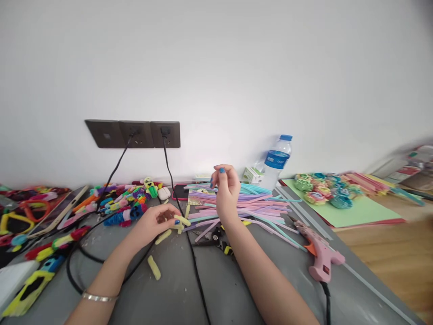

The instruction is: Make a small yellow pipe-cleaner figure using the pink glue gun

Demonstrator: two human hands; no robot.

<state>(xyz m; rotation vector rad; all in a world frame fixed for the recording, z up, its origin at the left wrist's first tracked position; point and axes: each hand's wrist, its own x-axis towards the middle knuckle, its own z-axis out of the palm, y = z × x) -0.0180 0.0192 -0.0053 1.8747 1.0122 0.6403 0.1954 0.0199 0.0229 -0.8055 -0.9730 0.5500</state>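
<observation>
Two bare forearms enter from the bottom of the frame and reach over a grey table [176, 289]. On the lower-left arm sits a thin silver bracelet [99, 297].

Left of centre, the left hand [154, 223] rests low on the table, its fingertips [176, 221], painted blue, pinching a short pale-yellow fuzzy piece [181, 220]. Two more yellow pieces lie loose on the table: one [163, 236] just below the hand, another [154, 267] further down toward the bottom of the frame.

At the centre, the right hand [226, 189] is raised above the table, fingers curled loosely inward with blue nails showing; whether it grips anything cannot be made out. Directly behind it, spreading toward the right, lies a heap of pastel pipe cleaners [250, 205] in pink, purple and mint. Dark pliers [216, 239] lie just beside the right wrist.

A black cable [194, 266] runs from a dark wall socket strip [133, 133] in the upper left down between the arms. In the lower right lies a pink glue gun [320, 255]. A clear water bottle with a blue cap [277, 162] stands against the white wall right of centre. Far right, small multicoloured fuzzy flowers [316, 189] rest on a green sheet [358, 212]. Along the left edge lies a jumble of bright fuzzy craft figures [125, 201].
</observation>
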